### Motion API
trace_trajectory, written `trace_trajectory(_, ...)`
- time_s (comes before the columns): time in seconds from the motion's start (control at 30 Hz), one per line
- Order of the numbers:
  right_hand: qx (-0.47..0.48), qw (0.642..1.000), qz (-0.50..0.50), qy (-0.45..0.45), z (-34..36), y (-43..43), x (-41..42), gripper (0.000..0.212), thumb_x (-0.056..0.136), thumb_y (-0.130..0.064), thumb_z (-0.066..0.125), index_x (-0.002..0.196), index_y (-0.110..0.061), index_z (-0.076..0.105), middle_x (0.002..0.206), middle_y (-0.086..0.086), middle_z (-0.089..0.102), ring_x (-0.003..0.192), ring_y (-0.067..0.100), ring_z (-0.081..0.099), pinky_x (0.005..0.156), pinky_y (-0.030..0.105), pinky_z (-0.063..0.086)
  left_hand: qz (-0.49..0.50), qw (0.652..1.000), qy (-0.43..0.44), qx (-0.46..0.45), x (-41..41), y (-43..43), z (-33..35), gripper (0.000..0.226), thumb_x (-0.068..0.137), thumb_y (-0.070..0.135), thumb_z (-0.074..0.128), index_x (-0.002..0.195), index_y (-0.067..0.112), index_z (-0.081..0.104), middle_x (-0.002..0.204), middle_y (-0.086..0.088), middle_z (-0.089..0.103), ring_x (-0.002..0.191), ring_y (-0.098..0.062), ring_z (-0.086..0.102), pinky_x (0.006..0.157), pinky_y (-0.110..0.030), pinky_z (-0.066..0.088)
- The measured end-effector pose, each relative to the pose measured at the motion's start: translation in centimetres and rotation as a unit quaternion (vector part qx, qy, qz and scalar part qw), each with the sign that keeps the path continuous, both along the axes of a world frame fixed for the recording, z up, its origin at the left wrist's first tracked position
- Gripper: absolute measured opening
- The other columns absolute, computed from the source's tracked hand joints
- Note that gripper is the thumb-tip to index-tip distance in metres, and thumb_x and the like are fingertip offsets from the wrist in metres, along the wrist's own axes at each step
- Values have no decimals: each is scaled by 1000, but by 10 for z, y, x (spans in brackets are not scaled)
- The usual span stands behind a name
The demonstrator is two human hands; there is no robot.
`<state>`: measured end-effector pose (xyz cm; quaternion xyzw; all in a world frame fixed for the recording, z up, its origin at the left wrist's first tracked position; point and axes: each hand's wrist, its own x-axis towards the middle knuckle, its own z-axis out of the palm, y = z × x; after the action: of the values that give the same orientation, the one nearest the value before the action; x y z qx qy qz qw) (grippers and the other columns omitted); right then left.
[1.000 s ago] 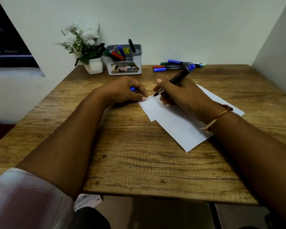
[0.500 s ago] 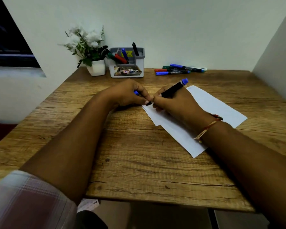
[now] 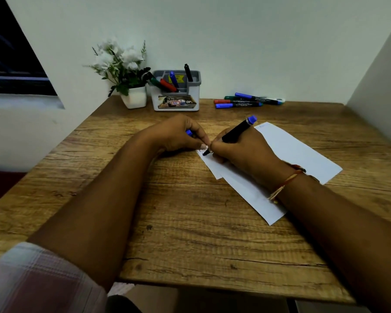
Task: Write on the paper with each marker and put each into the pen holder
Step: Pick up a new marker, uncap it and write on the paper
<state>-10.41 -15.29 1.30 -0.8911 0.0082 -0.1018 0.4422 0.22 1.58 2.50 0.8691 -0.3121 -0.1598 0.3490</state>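
Note:
My right hand [image 3: 242,152] grips a black marker with a blue end [image 3: 237,130], its tip touching the left corner of the white paper [image 3: 296,150]. My left hand [image 3: 178,136] rests beside that corner, its fingertips pressing on the paper's edge, with the blue cap [image 3: 189,132] closed in its fingers. The grey and white pen holder [image 3: 176,102] stands at the back of the table with several markers in it. Several more capped markers [image 3: 246,101] lie on the table to its right.
A white pot of white flowers [image 3: 131,96] stands left of the pen holder. The wooden table [image 3: 190,222] is bounded by a wall behind and another at the right. Its front edge runs close to my body.
My right hand has shifted left across the paper, bringing the marker tip to the paper's left corner beside my left fingertips. The left hand has stayed put.

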Motion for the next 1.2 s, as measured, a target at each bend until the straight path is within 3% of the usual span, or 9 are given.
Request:
trace_trajectory(0.23, 8, 1000, -17, -4, -2, -1, 2, 32, 82, -36, 69, 81, -5, 75, 75, 9, 74, 81, 24, 71, 81, 55, 57, 2, 1000, 5, -9, 2, 1, -1, 19, 78, 16, 80, 78, 34, 76, 80, 27, 70, 73, 16, 58, 68, -17, 41)
trace_trajectory(0.33, 5, 1000, -10, 8, 0, 1, 2, 32, 76, -42, 70, 81, -12, 77, 76, 5, 75, 79, 19, 72, 82, 52, 59, -1, 1000, 4, -4, 2, 0, 0, 19, 79, 16, 79, 78, 35, 76, 79, 27, 70, 72, 16, 58, 67, -19, 42)
trace_trajectory(0.9, 21, 999, -45, -5, -3, -3, 5, 32, 84, -35, 70, 79, -4, 72, 76, 13, 72, 82, 29, 69, 79, 53, 55, 0, 1000, -1, 8, 2, 0, 0, 15, 79, 20, 80, 88, 31, 77, 84, 26, 71, 76, 14, 60, 69, -18, 41)
trace_trajectory(1.07, 11, 999, -49, 4, -4, -4, 6, 22, 83, -35, 71, 80, -13, 73, 75, 4, 72, 79, 18, 68, 78, 45, 57, 0, 1000, 3, 4, 1, -1, 1, 15, 79, 19, 80, 87, 31, 77, 83, 26, 71, 76, 14, 59, 68, -18, 41)
trace_trajectory(1.2, 8, 999, -39, 8, -2, -3, 5, 27, 81, -34, 70, 82, -7, 74, 79, 11, 73, 84, 26, 70, 81, 53, 58, 3, 1000, 5, 3, 2, 0, 1, 15, 79, 19, 80, 85, 32, 77, 83, 24, 71, 77, 10, 60, 69, -18, 43)
